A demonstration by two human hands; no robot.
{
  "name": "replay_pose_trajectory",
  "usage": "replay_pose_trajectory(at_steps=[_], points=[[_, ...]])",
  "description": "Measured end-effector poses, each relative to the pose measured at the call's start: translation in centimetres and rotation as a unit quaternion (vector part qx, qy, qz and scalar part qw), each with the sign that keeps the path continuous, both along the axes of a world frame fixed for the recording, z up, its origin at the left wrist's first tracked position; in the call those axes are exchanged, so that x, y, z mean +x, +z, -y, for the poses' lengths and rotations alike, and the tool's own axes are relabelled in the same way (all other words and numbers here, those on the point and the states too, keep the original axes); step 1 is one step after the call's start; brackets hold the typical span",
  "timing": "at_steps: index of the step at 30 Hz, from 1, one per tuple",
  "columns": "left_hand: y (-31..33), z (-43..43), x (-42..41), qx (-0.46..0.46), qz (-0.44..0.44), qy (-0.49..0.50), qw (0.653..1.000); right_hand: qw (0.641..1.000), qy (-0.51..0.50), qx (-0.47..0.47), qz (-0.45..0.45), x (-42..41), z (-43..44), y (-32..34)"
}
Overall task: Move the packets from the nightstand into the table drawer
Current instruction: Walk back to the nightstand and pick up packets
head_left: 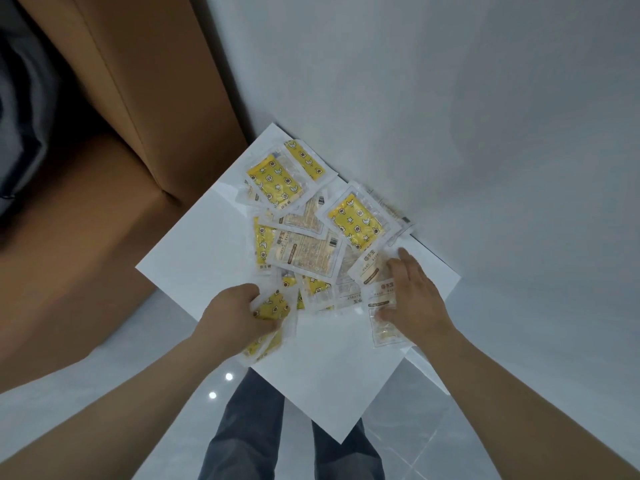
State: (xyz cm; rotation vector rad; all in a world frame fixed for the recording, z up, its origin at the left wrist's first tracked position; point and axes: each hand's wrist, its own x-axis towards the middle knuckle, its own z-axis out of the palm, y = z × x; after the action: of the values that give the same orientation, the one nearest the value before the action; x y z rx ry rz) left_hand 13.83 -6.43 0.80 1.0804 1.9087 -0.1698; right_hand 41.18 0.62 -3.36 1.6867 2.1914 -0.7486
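A loose heap of packets [304,233] lies on the white top of the nightstand [194,244], pushed toward the corner where it meets the pale wall [450,98]. Most packets show a yellow face with stars and moons; others lie with a pale printed back up.

The left hand [239,317] is at the near left edge of the heap, its fingers curled round a small bunch of yellow packets [272,317]. That bunch hangs partly below the hand, over the bare near part of the top. Just beyond the knuckles more packets overlap one another.

The right hand [412,299] rests on the near right side of the heap, palm down, fingers spread over two or three pale packets [377,299]. Its thumb side presses on them, and one clear packet [386,332] sticks out under the heel of the hand. Whether the fingers have closed round any of them I cannot tell.

Between the two hands lie a few overlapping packets, and farther beyond both, two yellow ones sit highest in the heap.

To the left of the left hand stands a brown padded headboard [138,81]. Below both forearms are the person's grey trousers [249,427] and a glossy tiled floor [415,427].
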Motion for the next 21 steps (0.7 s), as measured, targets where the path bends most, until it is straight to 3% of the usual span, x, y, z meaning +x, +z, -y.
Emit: replay_pose_trajectory(at_steps=[5,10,16,21], points=[[1.4,-1.3,-0.1,0.015,0.098,0.073,0.992,0.999,-0.042,0.018,-0.003,-0.9,-0.1,0.0],[0.8,-3.6,0.5,0.065,0.087,0.09,0.99,0.986,-0.16,-0.017,-0.05,-1.4,0.6,-0.6],[-0.8,-6.7,1.5,0.069,0.078,0.169,0.98,0.917,-0.368,-0.038,-0.15,-3.0,2.2,0.0],[-1.3,-7.7,2.7,0.061,0.08,0.209,0.973,0.872,-0.445,-0.041,-0.198,-5.9,2.4,0.1]])
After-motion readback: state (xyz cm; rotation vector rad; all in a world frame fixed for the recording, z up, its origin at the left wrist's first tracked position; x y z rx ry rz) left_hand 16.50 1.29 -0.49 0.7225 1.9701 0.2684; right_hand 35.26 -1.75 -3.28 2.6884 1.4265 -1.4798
